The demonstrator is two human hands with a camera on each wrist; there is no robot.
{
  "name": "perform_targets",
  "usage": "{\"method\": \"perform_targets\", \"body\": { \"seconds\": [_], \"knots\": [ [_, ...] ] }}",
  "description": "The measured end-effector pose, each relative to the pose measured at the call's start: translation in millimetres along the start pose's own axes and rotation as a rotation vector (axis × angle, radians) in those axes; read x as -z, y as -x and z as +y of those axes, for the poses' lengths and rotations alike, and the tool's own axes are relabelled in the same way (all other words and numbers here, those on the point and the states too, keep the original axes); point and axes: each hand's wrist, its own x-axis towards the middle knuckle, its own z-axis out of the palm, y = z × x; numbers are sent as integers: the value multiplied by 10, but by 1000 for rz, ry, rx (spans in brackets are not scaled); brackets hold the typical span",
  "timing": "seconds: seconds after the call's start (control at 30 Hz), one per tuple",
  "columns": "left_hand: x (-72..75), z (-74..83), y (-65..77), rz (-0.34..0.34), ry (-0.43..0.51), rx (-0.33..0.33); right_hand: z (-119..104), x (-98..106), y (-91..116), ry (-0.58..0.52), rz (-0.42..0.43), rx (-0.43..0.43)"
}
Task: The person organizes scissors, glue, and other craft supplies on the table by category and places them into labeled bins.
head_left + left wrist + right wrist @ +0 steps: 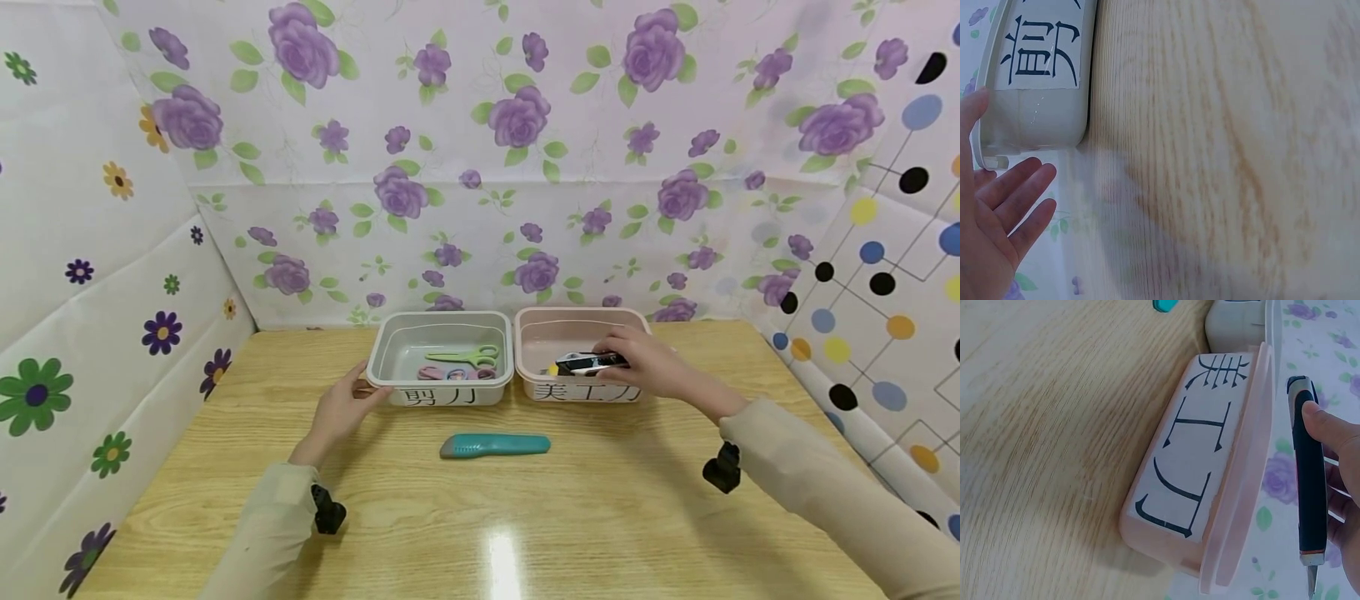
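Note:
My right hand (645, 360) grips a black and silver utility knife (1311, 481), thumb along its side, over the pink bin (581, 315). In the right wrist view a pointed metal tip (1312, 582) shows at the knife's lower end. My left hand (343, 410) is at the near left corner of the grey-white bin (438, 318). Its thumb (974, 107) touches the rim, and the other fingers extend loosely beside the end wall. Green scissors (468, 357) and pink-handled scissors (432, 373) lie inside that bin. A teal box cutter (495, 445) lies on the table in front.
Both bins stand side by side on the wooden table (480, 508), with labels on their fronts. Something yellow (552, 369) shows in the pink bin. A flowered cloth (465, 208) rises close behind them, and patterned cloths hang left and right.

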Motion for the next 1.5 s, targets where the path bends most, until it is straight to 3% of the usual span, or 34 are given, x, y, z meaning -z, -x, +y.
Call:
{"method": "perform_targets", "body": {
  "seconds": [0.2,0.6,1.13,1.5],
  "knots": [
    [7,-2,5,6,-6,-16,31,-42,-74,9,17,5],
    [-3,-14,-8,1,5,-19,172,-141,-164,-30,-26,-116],
    [10,-25,-8,-7,10,-13,323,-369,-224,-39,24,-161],
    [20,-16,-1,-3,2,-14,361,-521,-283,41,-8,-196]
  ]
}}
